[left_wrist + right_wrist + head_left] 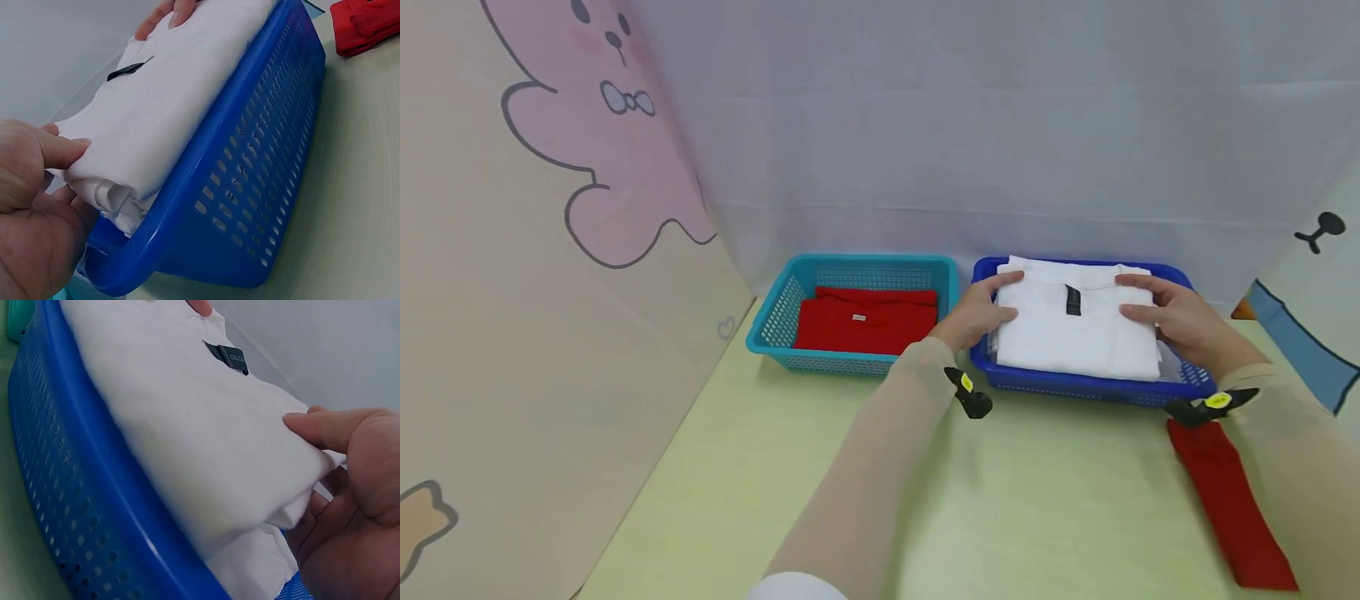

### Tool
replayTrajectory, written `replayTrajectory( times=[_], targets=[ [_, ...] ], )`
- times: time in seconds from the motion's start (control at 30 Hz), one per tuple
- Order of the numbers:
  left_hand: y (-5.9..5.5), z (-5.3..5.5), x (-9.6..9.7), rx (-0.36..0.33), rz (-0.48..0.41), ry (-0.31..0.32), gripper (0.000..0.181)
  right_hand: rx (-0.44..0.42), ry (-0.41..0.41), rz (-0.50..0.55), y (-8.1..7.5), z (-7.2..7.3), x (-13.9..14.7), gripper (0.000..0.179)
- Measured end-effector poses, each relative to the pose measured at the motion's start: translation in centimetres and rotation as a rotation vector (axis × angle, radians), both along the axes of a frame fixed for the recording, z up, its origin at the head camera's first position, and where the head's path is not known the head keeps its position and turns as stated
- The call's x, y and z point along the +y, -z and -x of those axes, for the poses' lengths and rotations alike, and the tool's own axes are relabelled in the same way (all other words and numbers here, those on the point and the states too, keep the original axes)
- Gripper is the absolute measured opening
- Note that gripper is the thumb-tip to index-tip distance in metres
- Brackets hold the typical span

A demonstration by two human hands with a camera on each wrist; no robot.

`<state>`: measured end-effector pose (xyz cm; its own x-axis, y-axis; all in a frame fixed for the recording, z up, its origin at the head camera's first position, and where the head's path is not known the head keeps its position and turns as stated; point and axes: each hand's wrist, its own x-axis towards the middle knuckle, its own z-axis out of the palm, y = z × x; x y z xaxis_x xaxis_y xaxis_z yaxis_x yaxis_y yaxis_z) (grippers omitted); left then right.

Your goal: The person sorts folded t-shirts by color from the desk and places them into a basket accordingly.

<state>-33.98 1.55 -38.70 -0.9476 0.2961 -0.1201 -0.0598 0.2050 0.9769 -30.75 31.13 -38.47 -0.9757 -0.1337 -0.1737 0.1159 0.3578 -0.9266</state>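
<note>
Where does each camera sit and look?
Head: worn there, facing forward and down at the folded white cloth garment; left hand, right hand and beige sleeves show.
Left wrist: worn there, facing the garment and blue perforated plastic basket; left hand, right fingertips show.
Right wrist: worn there, facing both; right hand, left fingertip show.
Both wrist views share the garment's black label.

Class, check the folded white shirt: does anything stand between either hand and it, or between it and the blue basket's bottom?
Nothing visible separates the left hand or right hand from the white shirt; both grip its sides. Below it, white cloth lies in between, inside the blue basket.
</note>
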Motion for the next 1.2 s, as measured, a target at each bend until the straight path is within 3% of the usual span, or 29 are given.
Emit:
replayTrajectory(
  times=[0.43, 0.9, 1.2],
  targets=[
    [1.1, 1.1, 0.7, 0.043, 0.008, 0.037, 0.064, -0.03, 0.008, 0.012, 1.1, 1.4, 0.8, 0.075],
    [0.6, 0.9, 0.5, 0.026, 0.095, 0.049, 0.061, -0.018, 0.005, -0.016, 1.9, 1.6, 0.4, 0.082],
    [0.8, 1.3, 0.3, 0.064, 0.124, 0.113, 0.063, 0.021, 0.023, -0.026, 1.9, 1.8, 0.2, 0.086]
  ],
)
